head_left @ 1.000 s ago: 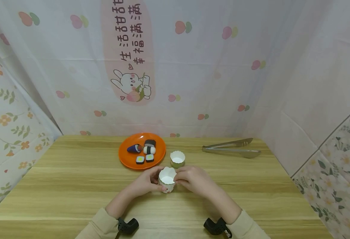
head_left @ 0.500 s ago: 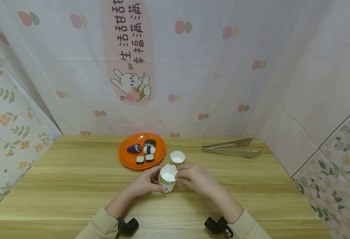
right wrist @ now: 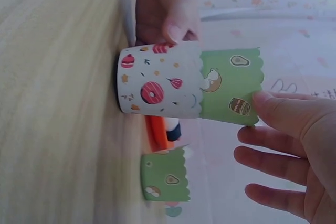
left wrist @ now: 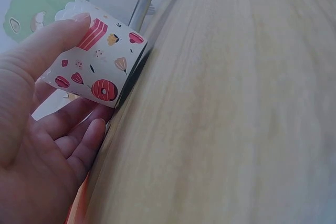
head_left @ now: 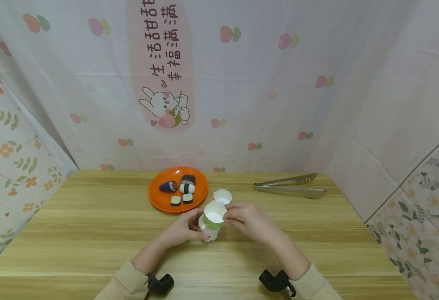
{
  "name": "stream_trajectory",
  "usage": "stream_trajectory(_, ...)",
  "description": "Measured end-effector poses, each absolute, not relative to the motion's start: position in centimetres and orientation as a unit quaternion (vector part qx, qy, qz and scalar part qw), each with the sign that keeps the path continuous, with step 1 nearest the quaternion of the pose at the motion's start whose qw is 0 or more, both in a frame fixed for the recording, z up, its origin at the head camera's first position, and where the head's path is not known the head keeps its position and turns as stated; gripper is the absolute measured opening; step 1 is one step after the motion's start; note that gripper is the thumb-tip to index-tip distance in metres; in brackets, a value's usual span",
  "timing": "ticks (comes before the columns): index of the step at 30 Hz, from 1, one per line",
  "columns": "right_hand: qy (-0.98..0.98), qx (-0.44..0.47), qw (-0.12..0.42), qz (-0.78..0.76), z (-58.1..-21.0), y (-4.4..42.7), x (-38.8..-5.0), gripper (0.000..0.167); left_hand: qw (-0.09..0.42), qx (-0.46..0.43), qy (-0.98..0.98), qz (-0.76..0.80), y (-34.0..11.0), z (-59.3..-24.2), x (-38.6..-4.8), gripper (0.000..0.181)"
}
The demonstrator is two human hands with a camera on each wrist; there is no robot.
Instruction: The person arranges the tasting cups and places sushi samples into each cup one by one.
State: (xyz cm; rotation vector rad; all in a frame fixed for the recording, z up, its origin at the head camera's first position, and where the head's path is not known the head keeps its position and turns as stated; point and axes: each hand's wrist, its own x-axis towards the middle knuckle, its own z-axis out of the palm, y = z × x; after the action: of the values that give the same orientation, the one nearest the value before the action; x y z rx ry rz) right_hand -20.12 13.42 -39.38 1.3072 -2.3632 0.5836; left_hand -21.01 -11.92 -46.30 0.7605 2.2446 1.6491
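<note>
Higher than half a second ago, the green cup (head_left: 214, 214) now stands well out of the white cup (head_left: 209, 236). Below the frame's centre, my left hand (head_left: 183, 227) curls thumb and fingers round the white cup, upright on the table (head_left: 91, 233); further right, my right hand (head_left: 247, 220) pinches the green cup's rim. Should the cups bind and my left hold slacken, the white one could lift or tip.
</note>
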Motion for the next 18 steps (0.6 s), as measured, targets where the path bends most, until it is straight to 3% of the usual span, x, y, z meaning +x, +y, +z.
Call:
stream_trajectory(11, -0.84, 0.456, 0.187, 0.229, -38.8, 14.0, -20.2, 0.012, 0.13, 0.267, 0.766, 0.571, -12.0, -46.4, -21.1, 0.064)
stream_trajectory(18, -0.864, 0.408, 0.159, 0.246, -38.8, 15.0, -20.8, 0.01, 0.127, 0.267, 0.766, 0.571, -12.0, -46.5, -21.2, 0.06)
